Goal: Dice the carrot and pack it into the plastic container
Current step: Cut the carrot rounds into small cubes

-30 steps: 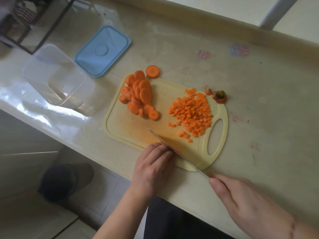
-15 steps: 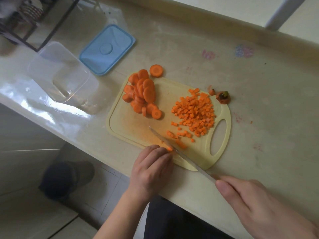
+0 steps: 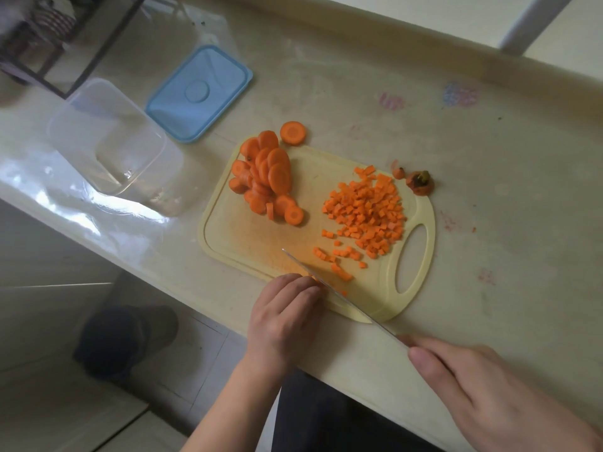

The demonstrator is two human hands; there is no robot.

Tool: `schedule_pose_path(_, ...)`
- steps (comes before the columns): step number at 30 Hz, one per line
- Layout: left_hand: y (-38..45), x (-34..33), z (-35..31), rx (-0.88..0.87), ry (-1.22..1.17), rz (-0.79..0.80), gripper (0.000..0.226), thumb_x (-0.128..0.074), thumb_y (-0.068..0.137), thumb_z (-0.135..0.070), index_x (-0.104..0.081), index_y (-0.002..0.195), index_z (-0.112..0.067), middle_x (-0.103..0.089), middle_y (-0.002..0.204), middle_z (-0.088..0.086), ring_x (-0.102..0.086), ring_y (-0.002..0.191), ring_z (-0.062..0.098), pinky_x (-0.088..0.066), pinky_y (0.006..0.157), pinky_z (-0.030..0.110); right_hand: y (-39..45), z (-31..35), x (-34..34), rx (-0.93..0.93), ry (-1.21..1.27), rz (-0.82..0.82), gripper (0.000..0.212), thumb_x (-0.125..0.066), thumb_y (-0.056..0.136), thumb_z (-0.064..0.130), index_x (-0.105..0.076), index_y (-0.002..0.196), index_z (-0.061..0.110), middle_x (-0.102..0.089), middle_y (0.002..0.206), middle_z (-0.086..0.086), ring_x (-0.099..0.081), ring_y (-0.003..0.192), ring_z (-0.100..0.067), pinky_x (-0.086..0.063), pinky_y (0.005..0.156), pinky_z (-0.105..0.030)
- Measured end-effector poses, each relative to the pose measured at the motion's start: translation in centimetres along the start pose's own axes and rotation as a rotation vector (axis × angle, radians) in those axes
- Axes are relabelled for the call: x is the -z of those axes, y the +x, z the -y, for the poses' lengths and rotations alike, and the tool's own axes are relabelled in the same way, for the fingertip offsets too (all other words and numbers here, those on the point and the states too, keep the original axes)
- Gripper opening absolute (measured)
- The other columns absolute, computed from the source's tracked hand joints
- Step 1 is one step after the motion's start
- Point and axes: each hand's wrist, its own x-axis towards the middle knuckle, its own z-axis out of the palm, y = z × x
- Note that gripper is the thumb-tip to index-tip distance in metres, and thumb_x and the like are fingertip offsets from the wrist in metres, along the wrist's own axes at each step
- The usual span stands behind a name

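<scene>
While the tub (image 3: 107,148) sits open and bare at the far left of the counter (image 3: 326,93), nothing has been packed yet. Its blue lid (image 3: 199,93) lies flat just right of it, a little farther back. Next comes the board (image 3: 248,236), with a heap of slices (image 3: 264,174) on its far left part and one slice (image 3: 293,133) off the board's far edge, on the counter. At the near edge the left hand (image 3: 284,318) has its fingers curled down over a bit of carrot that barely shows at the fingertips; the blade (image 3: 329,285) runs right beside them, touching or almost so, I cannot tell which. Loose dice trail from there to the main pile of dice (image 3: 368,213) on the right half, beside the handle hole. Two trimmed ends (image 3: 419,182) lie off the far right corner. At the near right, the right hand (image 3: 483,383) grips the knife's handle, which the hand hides.

The chief risk, I judge, is a nicked finger: the edge works tight against the left fingertips on a small piece that could roll or slip. The cutting is also happening at the very near edge of the board, so dice could skip onto the counter or floor. The heap of slices looks loosely stacked and could slide if the board is jolted.
</scene>
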Motion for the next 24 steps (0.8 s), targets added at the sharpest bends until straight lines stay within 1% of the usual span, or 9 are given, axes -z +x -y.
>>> schedule_pose_path(3,0.0,0.1,-0.1,0.003,0.002,0.018,0.008,-0.072,0.087,0.004,-0.078,0.092,0.001,-0.075,0.101,0.009,-0.071,0.093,0.027,-0.058,0.081,0.041,0.2,0.1,-0.3,-0.014,-0.001,-0.016,0.054,-0.014,0.083,0.075,-0.056,0.100,0.046,-0.067,0.081,0.010,-0.063,0.078,-0.002,-0.049,0.074,-0.025)
schedule_pose_path(5,0.0,0.1,-0.1,0.006,-0.002,0.028,0.011,-0.075,0.083,0.004,-0.078,0.094,0.001,-0.075,0.102,0.009,-0.072,0.094,0.027,-0.058,0.082,0.041,0.6,0.0,-0.5,-0.006,-0.017,-0.023,0.058,-0.012,0.083,0.075,-0.057,0.100,0.043,-0.065,0.077,0.012,-0.062,0.075,-0.003,-0.049,0.070,-0.026)
schedule_pose_path(9,0.1,0.0,-0.6,0.003,-0.004,0.061,0.008,-0.076,0.086,0.000,-0.077,0.094,0.003,-0.072,0.099,0.014,-0.069,0.089,0.032,-0.057,0.081,0.043,1.4,-0.2,-0.4,0.033,-0.040,-0.032,0.067,-0.014,0.085,0.073,-0.055,0.085,0.021,-0.058,0.068,0.001,-0.057,0.064,-0.014,-0.045,0.061,-0.031)
schedule_pose_path(13,0.4,-0.1,-0.5,0.006,0.025,0.122,0.011,-0.076,0.086,0.002,-0.075,0.097,0.003,-0.069,0.099,0.015,-0.065,0.090,0.032,-0.055,0.082,0.040,1.9,-0.3,0.8,0.048,-0.023,-0.024,0.063,-0.018,0.087,0.072,-0.056,0.085,0.022,-0.057,0.063,0.000,-0.055,0.059,-0.012,-0.045,0.061,-0.030)
schedule_pose_path(15,0.6,-0.2,-0.4,-0.002,0.043,0.133,0.013,-0.076,0.082,0.008,-0.074,0.094,0.003,-0.067,0.097,0.015,-0.063,0.088,0.030,-0.053,0.081,0.036,2.3,-0.5,1.6,0.047,-0.003,-0.066,0.059,-0.020,0.087,0.072,-0.051,0.078,0.022,-0.053,0.059,0.001,-0.050,0.053,-0.008,-0.042,0.056,-0.026)
schedule_pose_path(17,1.1,-0.3,-0.2,-0.012,0.050,0.136,0.010,-0.071,0.086,0.008,-0.073,0.093,0.002,-0.066,0.097,0.015,-0.062,0.088,0.029,-0.053,0.078,0.033,2.9,-0.6,2.5,0.042,0.003,-0.115,0.056,-0.021,0.085,0.072,-0.049,0.074,0.025,-0.050,0.055,0.003,-0.047,0.050,-0.007,-0.037,0.052,-0.021)
schedule_pose_path(19,1.5,-0.4,0.2,-0.016,0.057,0.148,0.009,-0.064,0.092,0.004,-0.073,0.095,0.002,-0.066,0.100,0.015,-0.063,0.089,0.028,-0.052,0.076,0.033,3.4,-0.6,3.2,0.025,0.003,-0.146,0.058,-0.021,0.083,0.073,-0.050,0.076,0.023,-0.052,0.055,0.002,-0.048,0.049,-0.008,-0.038,0.051,-0.022)
schedule_pose_path(21,2.2,-0.6,0.7,-0.010,0.058,0.166,0.011,-0.065,0.091,0.007,-0.072,0.098,0.002,-0.065,0.104,0.014,-0.063,0.092,0.027,-0.052,0.077,0.033,3.5,-0.4,3.8,0.017,0.016,-0.155,0.058,-0.020,0.082,0.073,-0.050,0.078,0.023,-0.049,0.053,0.004,-0.046,0.049,-0.007,-0.037,0.049,-0.021)
schedule_pose_path(24,4.4,-1.4,0.9,0.006,0.031,0.165,0.019,-0.068,0.086,0.011,-0.071,0.102,0.001,-0.064,0.108,0.013,-0.061,0.095,0.025,-0.050,0.080,0.030,3.3,0.5,4.7,0.016,0.070,-0.133,0.047,-0.023,0.089,0.066,-0.054,0.079,0.032,-0.043,0.051,0.006,-0.043,0.048,-0.006,-0.032,0.047,-0.017)
